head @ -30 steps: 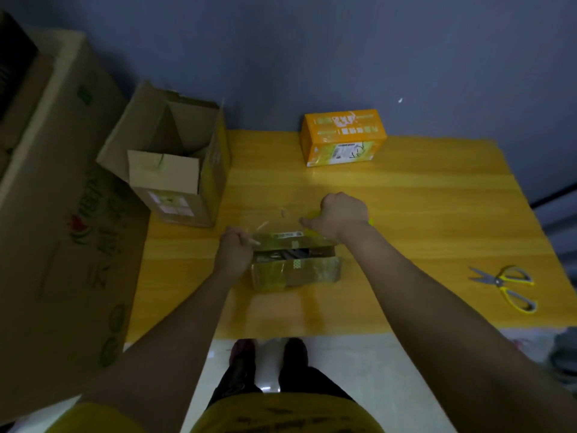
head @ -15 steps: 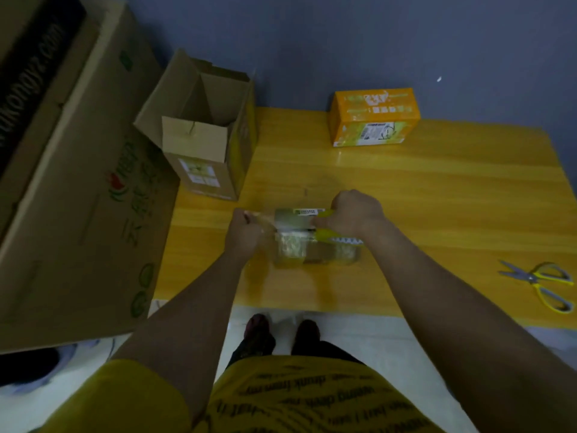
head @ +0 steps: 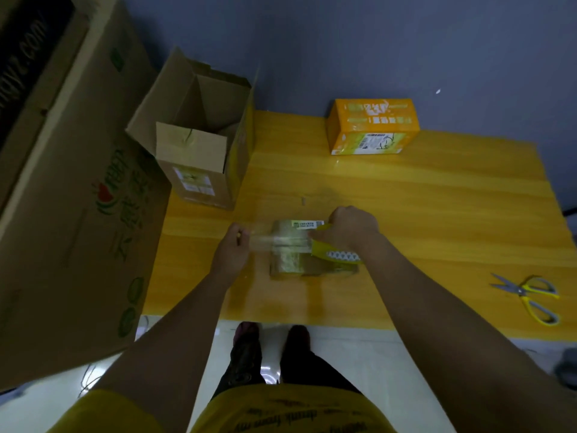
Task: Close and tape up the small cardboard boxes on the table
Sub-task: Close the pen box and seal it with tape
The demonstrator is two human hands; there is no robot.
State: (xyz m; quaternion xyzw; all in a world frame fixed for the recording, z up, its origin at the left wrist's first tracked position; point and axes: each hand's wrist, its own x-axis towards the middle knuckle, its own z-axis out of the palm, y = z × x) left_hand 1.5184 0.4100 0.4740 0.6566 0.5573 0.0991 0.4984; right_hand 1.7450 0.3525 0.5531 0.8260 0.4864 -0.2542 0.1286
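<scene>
Our left hand (head: 232, 250) pinches the free end of the clear tape (head: 265, 242), fingers curled on it, just left of the small box (head: 295, 260); our right hand (head: 349, 229) is closed round the yellow dispenser (head: 335, 253) at the box's right end, so the strip runs taut across the top between our hands. The box sits on the table (head: 421, 214), near the front edge and a little left of centre, directly ahead of us. Its long axis lies left to right, parallel with the near edge, with the labelled far side facing the wall; the tape follows that same axis. We judge several risks. The strip looks lifted off the box at its left part, so if we lower it carelessly it may wrinkle or fold onto itself. Neither hand bears on the box, so a hard pull from the dispenser may drag or twist it. If the strip drifts near or far it may miss the seam, though glossy tape hides the seam and we cannot tell where it runs. The blur hides how firmly the left fingertips hold; a slip would let the end snap back. Far left stands an open box (head: 199, 142), at the far edge an orange box (head: 373, 126), and near right lie scissors (head: 527, 295), well apart from our hands.
</scene>
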